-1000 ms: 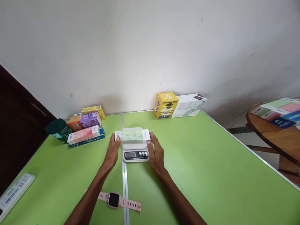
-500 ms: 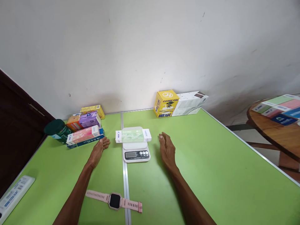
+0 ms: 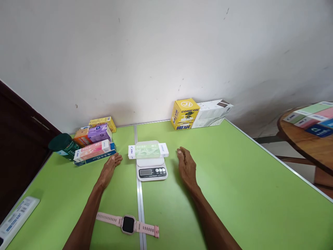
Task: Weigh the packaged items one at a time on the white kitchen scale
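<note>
A long green-and-white box (image 3: 147, 151) lies across the white kitchen scale (image 3: 151, 162), its ends jutting past the scale on both sides. The scale's small display shows no readable figure. To the left of the box, my left hand (image 3: 109, 169) rests on its edge with fingers stretched out, holding nothing. It is nearest a pink box (image 3: 92, 150) stacked on a dark blue box (image 3: 100, 157). My right hand (image 3: 187, 166) stands apart from the scale on the right, fingers extended and slightly curved, with nothing in it.
A pink watch (image 3: 128, 224) lies in front. At the left are a dark green tub (image 3: 63, 144), purple pack (image 3: 100, 133), orange pack (image 3: 82, 137), yellow box (image 3: 106, 122) and white power strip (image 3: 19, 218). A yellow carton (image 3: 184, 114) and white box (image 3: 213, 114) stand by the wall.
Both hands have let go of the green-and-white box and moved outward, one to each side. The box stays on the scale. Over the last half second the hands have hardly moved.
</note>
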`<state>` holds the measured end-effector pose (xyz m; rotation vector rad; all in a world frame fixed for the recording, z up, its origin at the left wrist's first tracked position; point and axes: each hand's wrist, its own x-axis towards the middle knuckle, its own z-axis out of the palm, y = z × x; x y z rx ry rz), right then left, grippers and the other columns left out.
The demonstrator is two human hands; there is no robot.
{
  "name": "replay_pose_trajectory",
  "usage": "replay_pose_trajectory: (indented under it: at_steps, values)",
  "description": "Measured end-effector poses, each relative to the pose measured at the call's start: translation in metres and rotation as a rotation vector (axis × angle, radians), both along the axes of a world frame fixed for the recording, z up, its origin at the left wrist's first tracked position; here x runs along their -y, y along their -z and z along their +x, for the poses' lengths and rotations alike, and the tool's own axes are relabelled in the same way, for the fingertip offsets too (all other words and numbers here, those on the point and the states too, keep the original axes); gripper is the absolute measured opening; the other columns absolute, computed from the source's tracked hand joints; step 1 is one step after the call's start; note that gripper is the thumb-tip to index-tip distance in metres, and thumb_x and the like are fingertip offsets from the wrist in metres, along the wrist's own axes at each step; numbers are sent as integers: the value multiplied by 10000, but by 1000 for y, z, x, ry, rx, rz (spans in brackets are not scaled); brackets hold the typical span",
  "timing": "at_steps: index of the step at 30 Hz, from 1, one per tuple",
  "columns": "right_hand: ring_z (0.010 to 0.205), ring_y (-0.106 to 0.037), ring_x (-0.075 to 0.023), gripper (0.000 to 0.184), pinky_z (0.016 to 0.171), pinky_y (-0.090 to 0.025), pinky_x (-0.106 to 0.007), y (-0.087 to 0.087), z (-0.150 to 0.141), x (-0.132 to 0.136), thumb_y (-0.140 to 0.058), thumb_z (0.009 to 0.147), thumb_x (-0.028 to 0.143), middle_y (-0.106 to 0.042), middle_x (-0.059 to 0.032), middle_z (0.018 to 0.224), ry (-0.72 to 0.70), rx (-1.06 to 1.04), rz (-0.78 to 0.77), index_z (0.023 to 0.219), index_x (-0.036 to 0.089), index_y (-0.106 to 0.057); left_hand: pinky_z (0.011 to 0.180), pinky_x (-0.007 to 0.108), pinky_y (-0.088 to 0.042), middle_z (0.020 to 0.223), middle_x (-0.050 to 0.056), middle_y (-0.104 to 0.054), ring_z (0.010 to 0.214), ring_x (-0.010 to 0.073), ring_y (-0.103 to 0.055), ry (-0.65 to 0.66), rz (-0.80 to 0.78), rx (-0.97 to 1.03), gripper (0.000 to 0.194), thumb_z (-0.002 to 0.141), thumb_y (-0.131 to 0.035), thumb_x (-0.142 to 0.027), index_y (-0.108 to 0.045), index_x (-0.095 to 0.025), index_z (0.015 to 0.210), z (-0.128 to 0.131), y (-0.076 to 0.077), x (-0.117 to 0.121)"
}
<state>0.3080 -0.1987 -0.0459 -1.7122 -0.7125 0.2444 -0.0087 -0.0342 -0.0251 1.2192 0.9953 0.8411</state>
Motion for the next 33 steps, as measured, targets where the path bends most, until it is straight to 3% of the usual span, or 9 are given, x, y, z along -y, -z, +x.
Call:
replay_pose_trajectory:
  at_steps: [10,16,20,23,28,33]
  values:
    - [1195,-683,-344,762,1045,-519,-521,-1,0,0,-393,972,755,-733,-224,1289,-6,2,2,1309,122,-652,1225,532,-407,1456,239,-653,1367,365,-633,12,37,-22,881,799,-705,-797,-650,-132,1375,0,-1,1]
    - [1260,-672,-322,680,1113,-495,-519,-9,-10,5,-451,1000,709,-726,-179,1346,-42,-124,100,1365,168,-642,1258,555,-362,1529,260,-586,1426,388,-579,-14,40,-75,1033,779,-635,-882,-572,-122,1475,9,-3,8]
    - [1427,-568,-306,678,1223,-407,-520,-13,-31,5,-464,1032,663,-622,-166,1517,-120,-153,143,1497,182,-571,1327,528,-237,1714,144,-387,1596,325,-360,29,128,-160,890,936,-522,-789,-412,-238,1627,26,-16,29]
    - [1507,-482,-310,730,1259,-369,-523,-13,-46,-1,-447,1031,679,-528,-162,1610,-169,-151,136,1549,171,-531,1352,515,-143,1771,84,-262,1649,303,-223,91,166,-264,870,971,-456,-775,-330,-273,1670,44,-33,46]
    - [1497,-486,-313,728,1260,-367,-526,-13,-58,-5,-420,1032,687,-556,-140,1590,-194,-97,124,1549,189,-541,1356,501,-113,1795,76,-183,1666,299,-151,143,187,-351,952,943,-403,-830,-244,-270,1696,69,-44,64]
    - [1516,-461,-312,694,1267,-348,-527,-29,-68,1,-422,1048,653,-535,-127,1608,-181,-72,121,1573,209,-515,1351,504,-136,1795,110,-178,1657,320,-183,81,191,-281,954,945,-406,-825,-246,-252,1691,71,-49,77]
